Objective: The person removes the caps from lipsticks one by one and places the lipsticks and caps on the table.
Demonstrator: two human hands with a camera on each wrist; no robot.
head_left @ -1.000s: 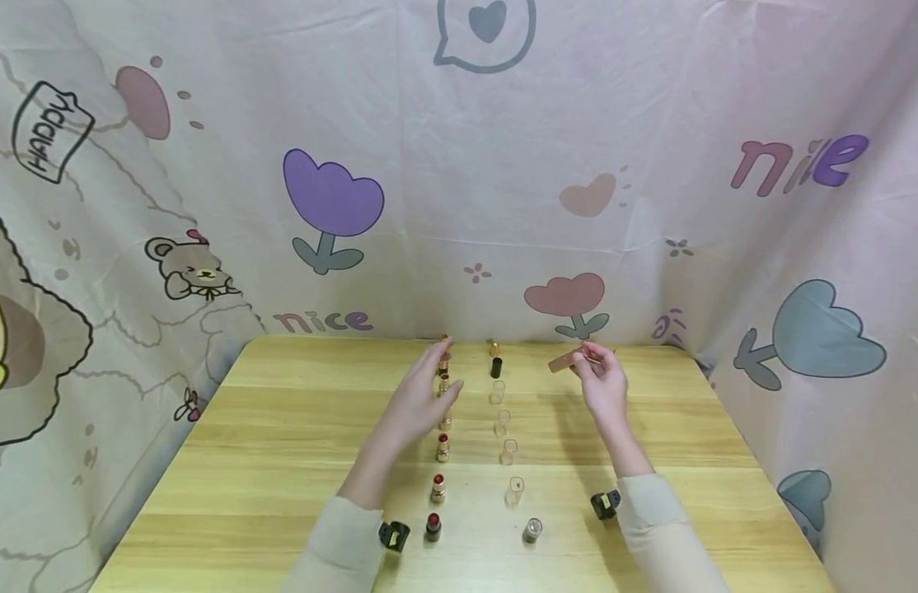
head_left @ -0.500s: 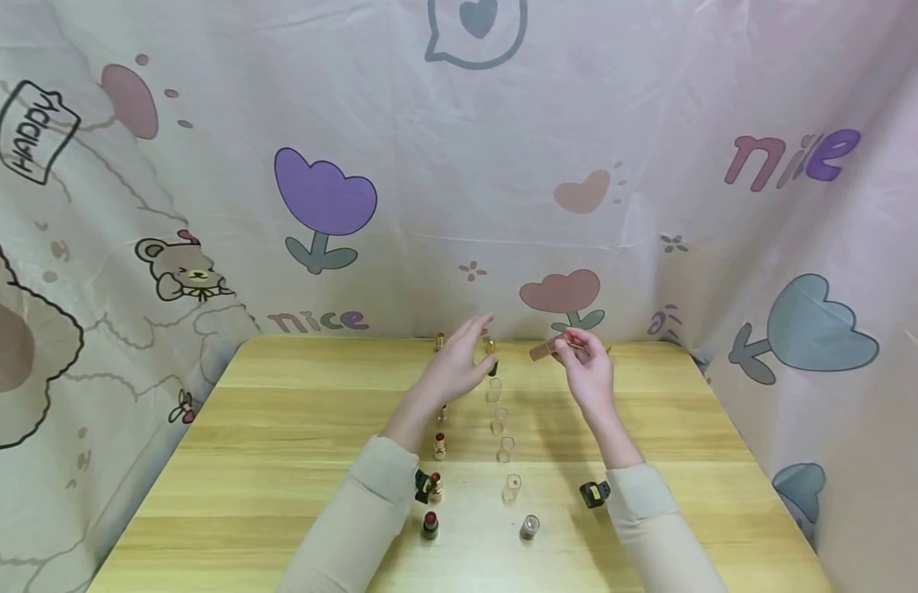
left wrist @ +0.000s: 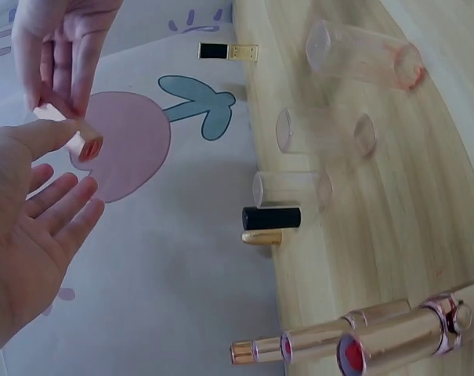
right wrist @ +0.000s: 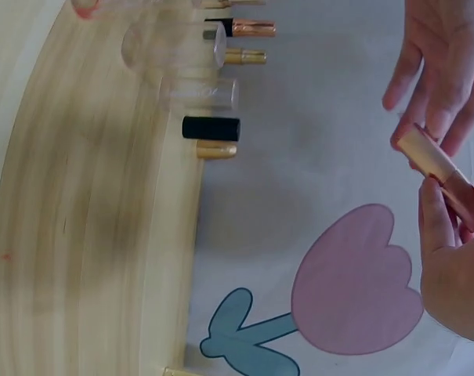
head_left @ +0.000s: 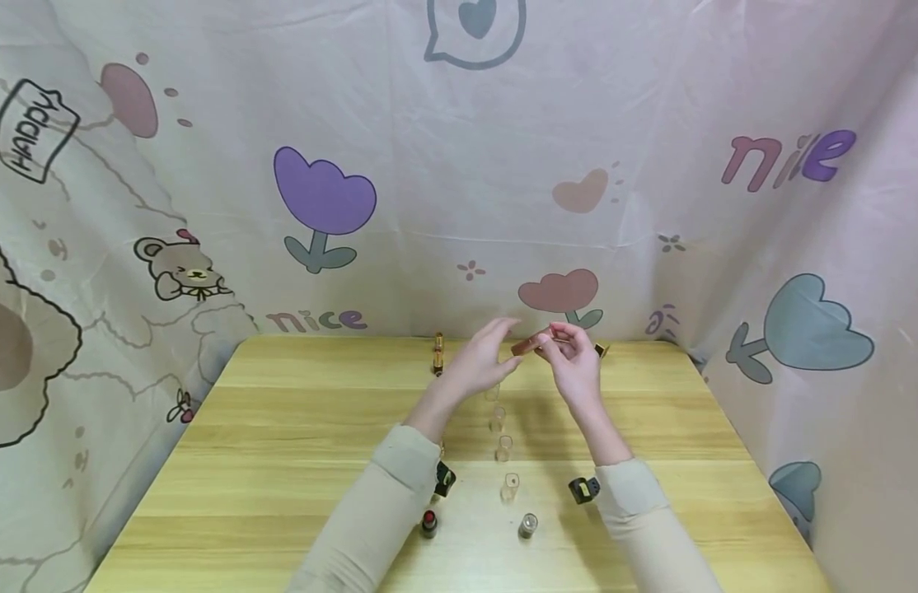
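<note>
In the head view my right hand (head_left: 575, 362) pinches one end of a slim rose-gold lipstick (head_left: 531, 342), raised above the table's back edge. My left hand (head_left: 477, 362) is spread out beside the lipstick's other end. In the left wrist view its thumb lies close to the tube (left wrist: 86, 142), and the other fingers are loosely extended below. Seen in the right wrist view, the lipstick (right wrist: 426, 153) has a seam partway along, and my left fingertips are at its far end; whether they touch it I cannot tell.
Uncapped lipsticks, such as a dark red one (head_left: 429, 525), form a row partly hidden by my left arm. Clear caps (head_left: 510, 487) line up to its right, with a black cap (right wrist: 211, 128) and a gold cap (right wrist: 217, 150) behind. A black-and-gold piece (left wrist: 229, 52) stands near the back edge.
My left hand has moved right, from over the lipstick row to the held lipstick. My right hand has brought the lipstick slightly left, so the hands are now close together.
</note>
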